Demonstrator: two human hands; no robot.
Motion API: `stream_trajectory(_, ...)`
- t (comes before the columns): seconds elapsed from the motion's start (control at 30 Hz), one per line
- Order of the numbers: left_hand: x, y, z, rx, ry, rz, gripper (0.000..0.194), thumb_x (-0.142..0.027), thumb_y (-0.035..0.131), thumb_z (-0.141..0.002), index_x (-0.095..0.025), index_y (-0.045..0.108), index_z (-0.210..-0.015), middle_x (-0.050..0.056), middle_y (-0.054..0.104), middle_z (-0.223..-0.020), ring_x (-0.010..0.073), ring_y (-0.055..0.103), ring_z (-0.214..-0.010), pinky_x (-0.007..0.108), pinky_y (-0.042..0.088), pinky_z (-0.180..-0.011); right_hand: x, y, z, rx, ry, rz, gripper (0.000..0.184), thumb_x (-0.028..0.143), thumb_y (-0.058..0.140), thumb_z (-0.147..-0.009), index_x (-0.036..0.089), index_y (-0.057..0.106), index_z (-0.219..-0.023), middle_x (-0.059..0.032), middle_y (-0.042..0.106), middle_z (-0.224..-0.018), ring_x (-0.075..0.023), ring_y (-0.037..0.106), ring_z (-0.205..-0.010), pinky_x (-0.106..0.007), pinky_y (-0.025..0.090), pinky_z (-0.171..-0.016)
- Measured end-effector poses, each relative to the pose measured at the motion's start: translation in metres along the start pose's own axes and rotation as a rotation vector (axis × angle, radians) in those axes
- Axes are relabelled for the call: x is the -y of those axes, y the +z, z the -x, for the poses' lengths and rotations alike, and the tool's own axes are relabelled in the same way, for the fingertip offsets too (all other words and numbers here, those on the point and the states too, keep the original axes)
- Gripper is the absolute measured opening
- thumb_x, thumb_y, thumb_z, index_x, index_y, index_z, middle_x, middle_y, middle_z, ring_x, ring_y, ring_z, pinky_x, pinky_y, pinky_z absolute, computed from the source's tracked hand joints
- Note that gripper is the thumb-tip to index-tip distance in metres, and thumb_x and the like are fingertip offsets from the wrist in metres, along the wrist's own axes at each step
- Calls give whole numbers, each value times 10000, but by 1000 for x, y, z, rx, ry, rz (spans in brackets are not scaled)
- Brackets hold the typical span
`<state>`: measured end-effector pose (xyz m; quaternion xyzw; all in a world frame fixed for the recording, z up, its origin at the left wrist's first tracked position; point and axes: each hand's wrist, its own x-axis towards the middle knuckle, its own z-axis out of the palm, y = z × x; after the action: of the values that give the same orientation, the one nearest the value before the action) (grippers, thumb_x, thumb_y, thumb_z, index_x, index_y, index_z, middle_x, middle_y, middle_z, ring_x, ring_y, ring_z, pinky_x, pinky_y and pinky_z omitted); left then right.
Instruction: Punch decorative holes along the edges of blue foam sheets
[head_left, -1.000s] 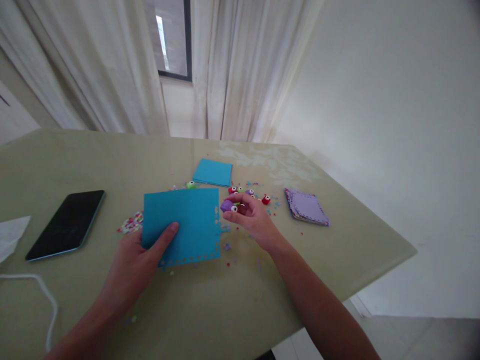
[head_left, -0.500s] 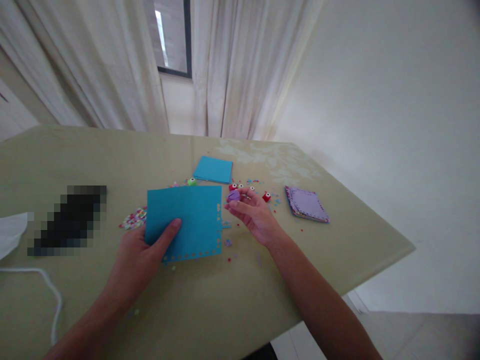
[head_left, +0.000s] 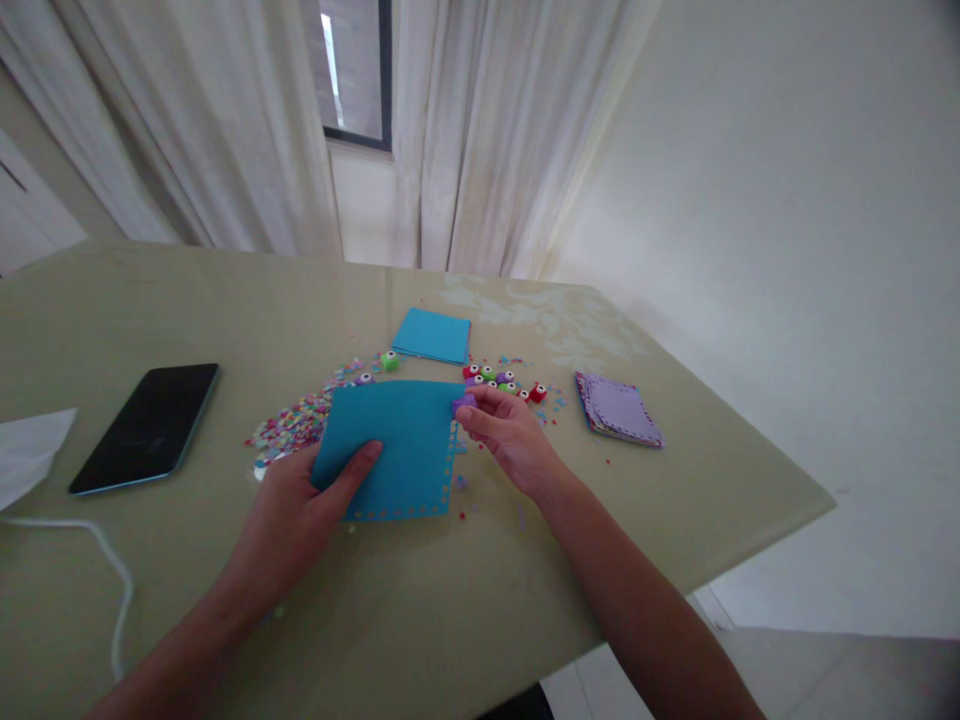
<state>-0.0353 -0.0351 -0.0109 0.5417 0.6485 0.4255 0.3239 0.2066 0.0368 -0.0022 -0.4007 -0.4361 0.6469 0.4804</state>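
Note:
My left hand (head_left: 300, 505) grips a blue sheet of card (head_left: 394, 440) by its left side, thumb on top. Small punched holes run along the card's right and bottom edges. Between the fingers of my right hand (head_left: 504, 432) is a small purple craft hole punch (head_left: 463, 404), at the card's upper right edge. Whether the card sits inside its slot, I cannot tell. Just beyond this hand lies a cluster of small red, green and purple punches (head_left: 489, 373) with white round tops. A red punch (head_left: 538, 393) sits at the cluster's right end.
Colourful paper confetti (head_left: 296, 425) is heaped left of the card. A green punch (head_left: 389, 361) and a blue card stack (head_left: 433, 335) lie behind it. Purple-topped punched cards (head_left: 621, 410) are at right. A black tablet (head_left: 150, 425), white paper (head_left: 30, 450) and white cable (head_left: 112, 560) lie left.
The blue card has shifted right and tilted, and its right edge now meets the purple punch in my right hand. More of the confetti and punch cluster shows.

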Motion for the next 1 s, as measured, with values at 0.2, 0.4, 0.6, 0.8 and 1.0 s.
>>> stream_trajectory(0.2,-3,2,-1,86,36,-31,534,-732,671,-799,-237,607,-609,-7,622,-566,191,558,-517,286,448,-465,-1,0,1,-26,74,-61,477,378,1011,-587,232,734,-947,6,776,-904,-143,684,-778,-259,473,-674)
stream_trajectory(0.4,-8,3,0,104,1,0,537,-755,667,-771,-236,656,-636,9,661,-585,206,580,-511,297,455,-460,-1,1,2,0,78,-58,454,388,1001,-614,232,728,-942,7,772,-907,-142,672,-777,-257,465,-662)
stream_trajectory(0.6,-5,4,1,99,13,-32,505,-722,658,-814,-237,669,-673,12,676,-628,207,585,-531,310,481,-496,-6,2,1,3,63,-53,468,407,1005,-614,232,710,-933,25,752,-866,-128,658,-759,-246,468,-665)
stream_trajectory(0.8,-4,4,2,109,26,-20,519,-721,652,-821,-244,613,-624,-1,619,-578,197,554,-516,305,453,-480,-9,5,1,-8,20,-90,459,374,1011,-599,238,691,-899,41,727,-818,-140,648,-766,-263,489,-726)
stream_trajectory(1.0,-3,4,2,87,-1,-12,522,-737,660,-811,-229,668,-694,10,672,-638,210,597,-559,304,473,-509,-7,9,2,1,21,-131,448,370,1018,-580,243,739,-908,29,752,-843,-141,647,-759,-260,494,-707)
